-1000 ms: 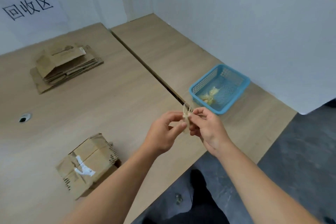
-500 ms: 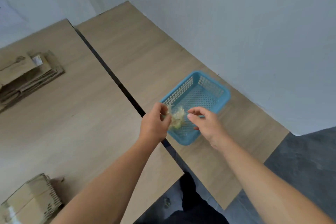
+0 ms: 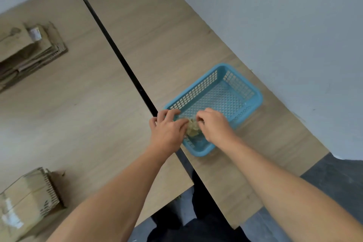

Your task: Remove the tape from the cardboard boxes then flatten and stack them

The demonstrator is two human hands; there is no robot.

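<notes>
A crumpled wad of yellowish tape (image 3: 192, 129) lies in the near corner of the blue mesh basket (image 3: 247, 87). Both of my hands are over that corner. My left hand (image 3: 167, 128) has its fingers stretched out, fingertips touching the wad and thumb held apart. My right hand (image 3: 214, 126) has its fingers curled down onto the wad from the right. A taped cardboard box (image 3: 26, 201) stands at the lower left. A stack of flattened cardboard (image 3: 29, 51) lies at the upper left.
Two wooden tables (image 3: 84, 104) meet along a dark gap (image 3: 125, 65) that runs just left of the basket. A white partition wall (image 3: 284, 25) borders the right table. Dark floor (image 3: 334, 179) shows beyond the near table edges.
Both hands moved from above the table edge over to the basket and lowered the tape wad into its near corner. The view swung right and down.
</notes>
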